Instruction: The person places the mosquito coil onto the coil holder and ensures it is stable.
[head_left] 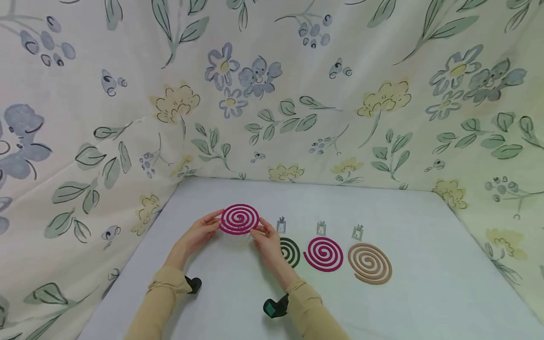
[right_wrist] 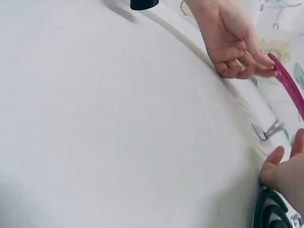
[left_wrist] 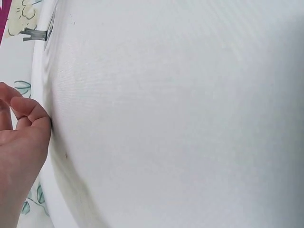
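A magenta mosquito coil [head_left: 240,218] is held level above the table between two hands. My left hand [head_left: 196,237] pinches its left edge, thumb and fingertips at the rim. On the opposite side, my right hand [head_left: 268,243] grips the right edge with thumb and fingers. Seen from the right wrist, the coil [right_wrist: 287,85] appears edge-on, with the left hand [right_wrist: 228,40] at one end and the right hand [right_wrist: 287,173] near the other. A small metal coil stand [right_wrist: 271,130] sits on the table below it. Only part of the left hand [left_wrist: 23,137] shows in the left wrist view.
A dark green coil [head_left: 298,255], partly covered by the right hand, lies beside another magenta coil [head_left: 324,253] and a brown coil [head_left: 368,259]. Behind them are metal stands [head_left: 321,229]. Floral cloth [head_left: 289,141] rises behind the white table [head_left: 425,236].
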The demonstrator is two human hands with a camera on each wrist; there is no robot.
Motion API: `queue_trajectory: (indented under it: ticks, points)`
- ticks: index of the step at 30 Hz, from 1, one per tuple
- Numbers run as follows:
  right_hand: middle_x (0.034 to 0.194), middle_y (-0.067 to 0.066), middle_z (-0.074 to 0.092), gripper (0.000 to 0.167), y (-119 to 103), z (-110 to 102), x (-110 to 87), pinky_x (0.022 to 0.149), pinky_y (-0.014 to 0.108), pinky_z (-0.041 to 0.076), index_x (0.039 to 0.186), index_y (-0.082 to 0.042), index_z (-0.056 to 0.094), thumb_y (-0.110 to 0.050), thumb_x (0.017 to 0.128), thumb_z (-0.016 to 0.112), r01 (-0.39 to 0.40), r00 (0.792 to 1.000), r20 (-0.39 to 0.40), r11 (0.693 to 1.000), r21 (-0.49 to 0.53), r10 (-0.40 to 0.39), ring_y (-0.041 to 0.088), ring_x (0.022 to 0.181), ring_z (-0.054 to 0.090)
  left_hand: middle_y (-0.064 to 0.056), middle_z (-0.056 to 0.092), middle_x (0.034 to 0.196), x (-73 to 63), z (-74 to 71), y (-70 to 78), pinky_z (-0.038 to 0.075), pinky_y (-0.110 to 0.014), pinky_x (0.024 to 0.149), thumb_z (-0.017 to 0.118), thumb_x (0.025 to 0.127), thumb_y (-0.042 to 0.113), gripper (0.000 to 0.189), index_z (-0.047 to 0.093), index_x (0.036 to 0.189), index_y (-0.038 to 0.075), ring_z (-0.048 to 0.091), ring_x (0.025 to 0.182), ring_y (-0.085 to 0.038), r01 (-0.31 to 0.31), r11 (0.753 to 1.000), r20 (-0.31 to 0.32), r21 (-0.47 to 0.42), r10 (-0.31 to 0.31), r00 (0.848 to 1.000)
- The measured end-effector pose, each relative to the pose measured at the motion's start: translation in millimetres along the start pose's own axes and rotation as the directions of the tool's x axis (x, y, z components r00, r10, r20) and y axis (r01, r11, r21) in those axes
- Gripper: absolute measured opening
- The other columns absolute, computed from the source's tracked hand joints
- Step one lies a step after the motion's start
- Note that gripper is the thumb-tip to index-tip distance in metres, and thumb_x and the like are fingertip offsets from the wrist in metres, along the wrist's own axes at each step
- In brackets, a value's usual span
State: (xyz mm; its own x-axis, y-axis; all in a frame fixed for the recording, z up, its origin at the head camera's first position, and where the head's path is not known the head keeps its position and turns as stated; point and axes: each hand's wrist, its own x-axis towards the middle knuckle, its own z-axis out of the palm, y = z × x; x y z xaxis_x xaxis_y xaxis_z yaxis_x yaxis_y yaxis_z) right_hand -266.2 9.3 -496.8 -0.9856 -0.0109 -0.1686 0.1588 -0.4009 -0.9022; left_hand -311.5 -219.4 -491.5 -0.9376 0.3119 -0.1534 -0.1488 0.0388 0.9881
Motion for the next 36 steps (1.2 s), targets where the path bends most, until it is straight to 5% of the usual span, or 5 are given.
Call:
queue_trajectory:
  ticks: [11, 20, 36]
  points:
    - [0.102, 0.006, 0.053, 0.057, 6, 1, 2.2, 0.069, 0.019, 0.044, 0.141, 0.003, 0.038, -0.001, 0.088, 0.060, 0.026, 0.997, -0.068, 0.998, -0.055, -0.030, 0.007, 0.080, 0.049, 0.015, 0.062, 0.096, 6.4, 6.4, -6.5, 0.042, -0.016, 0.073, 0.052, 0.097, 0.012, 0.057, 0.027, 0.147, 0.002, 0.055, 0.084, 0.003, 0.019, 0.999, 0.020, -0.041, -0.018, 1.000]
    - [0.110, 0.012, 0.053, 0.055, 5, 1, 9.8, 0.082, 0.024, 0.047, 0.141, 0.002, 0.039, -0.002, 0.090, 0.059, 0.027, 0.997, -0.070, 0.994, -0.108, -0.035, 0.011, 0.091, 0.049, 0.019, 0.063, 0.094, 7.8, 10.3, -4.4, 0.037, -0.016, 0.067, 0.050, 0.097, 0.011, 0.057, 0.025, 0.148, 0.003, 0.052, 0.080, 0.003, 0.042, 0.999, -0.013, -0.028, -0.043, 0.999]
    - [0.095, 0.006, 0.050, 0.056, 8, 5, 20.0, 0.069, 0.016, 0.043, 0.140, 0.005, 0.039, 0.006, 0.087, 0.058, 0.040, 0.997, -0.067, 0.994, -0.105, -0.047, 0.009, 0.083, 0.045, 0.020, 0.063, 0.090, 11.0, 9.2, -1.5, 0.033, -0.016, 0.058, 0.054, 0.096, 0.014, 0.057, 0.029, 0.148, 0.007, 0.045, 0.067, 0.001, 0.113, 0.993, -0.085, -0.019, -0.114, 0.990]
